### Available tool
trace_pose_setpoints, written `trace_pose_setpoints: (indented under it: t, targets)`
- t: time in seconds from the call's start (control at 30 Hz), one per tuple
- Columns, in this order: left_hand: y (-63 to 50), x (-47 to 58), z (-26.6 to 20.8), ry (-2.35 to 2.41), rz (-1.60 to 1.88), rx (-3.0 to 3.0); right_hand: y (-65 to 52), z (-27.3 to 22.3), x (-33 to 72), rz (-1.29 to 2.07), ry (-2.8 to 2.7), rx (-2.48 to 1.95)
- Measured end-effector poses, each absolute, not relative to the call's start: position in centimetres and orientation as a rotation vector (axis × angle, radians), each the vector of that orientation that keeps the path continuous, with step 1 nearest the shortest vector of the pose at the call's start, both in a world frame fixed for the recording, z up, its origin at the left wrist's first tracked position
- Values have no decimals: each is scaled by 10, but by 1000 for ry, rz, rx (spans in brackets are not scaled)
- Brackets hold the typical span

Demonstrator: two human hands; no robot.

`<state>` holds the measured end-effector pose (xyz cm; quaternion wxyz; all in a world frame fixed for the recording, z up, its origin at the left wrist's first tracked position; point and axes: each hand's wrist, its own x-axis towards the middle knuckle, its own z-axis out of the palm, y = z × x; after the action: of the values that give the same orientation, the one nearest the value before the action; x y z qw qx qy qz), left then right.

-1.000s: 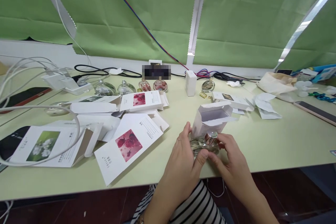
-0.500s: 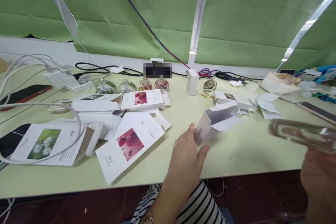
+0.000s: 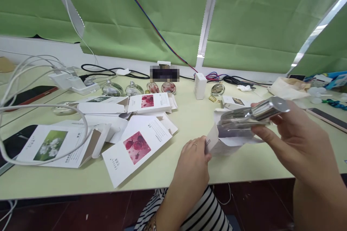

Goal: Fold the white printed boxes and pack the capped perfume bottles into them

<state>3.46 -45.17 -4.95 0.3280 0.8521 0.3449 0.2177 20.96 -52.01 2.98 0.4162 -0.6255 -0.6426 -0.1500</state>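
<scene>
A clear glass perfume bottle with a shiny silver cap (image 3: 267, 110) lies sideways in my right hand (image 3: 300, 133), whose thumb and fingers are closed around the cap end. Its glass body is at the mouth of an open white carton (image 3: 227, 148), partly inside the walls; how deep it sits I cannot tell. My left hand (image 3: 193, 162) pinches the near left flap of this carton, steadying it on the table (image 3: 162, 178). Behind the carton lies another white box (image 3: 234, 101), partly covered by the bottle.
White cartons with rose pictures (image 3: 137, 148) and white-flower pictures (image 3: 50, 146) cover the left side. Round glass bottles (image 3: 168, 87) line the back, beside an upright white box (image 3: 200, 86). A white cable (image 3: 84, 126) loops over the left cartons. A phone (image 3: 329, 119) lies right.
My right hand has brought the bottle leftward from the right edge to the carton's opening. My left thumb has closed in on the flap, and the carton has tilted slightly.
</scene>
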Motion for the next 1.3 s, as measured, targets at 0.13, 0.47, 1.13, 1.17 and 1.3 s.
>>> trace_pose_setpoints:
  t: [0.13,0.47,1.13,1.17,1.3]
  targets:
    - [-452,35,-49,911,556,2239,-520,35,209,-298,-1785,-1595]
    - [-451,34,-52,881,614,2270,-517,44,201,-310,-2073,-1582]
    - [-452,34,-59,814,704,2356,-536,25,203,-345,-2347,-1497]
    - [-453,34,-59,823,692,2358,-534,21,205,-371,-2351,-1494]
    - [-453,34,-58,836,665,2375,-530,12,208,-427,-2330,-1481]
